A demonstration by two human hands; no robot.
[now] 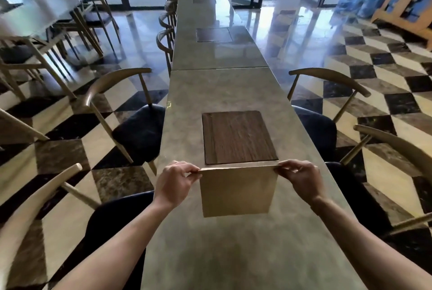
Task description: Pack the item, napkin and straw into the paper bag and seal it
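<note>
While the left hand point(174, 181) and right hand point(300, 178) pinch the paper bag's point(237, 192) top corners, the fold should roll down evenly, creased flat.

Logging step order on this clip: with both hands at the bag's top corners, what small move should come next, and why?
Probably fold the top edge over once more and press the crease flat. The left hand and right hand each pinch a top corner of the paper bag, whose mouth already looks pressed shut. No item, napkin or straw shows on the table, so sealing seems to be what remains.
</note>
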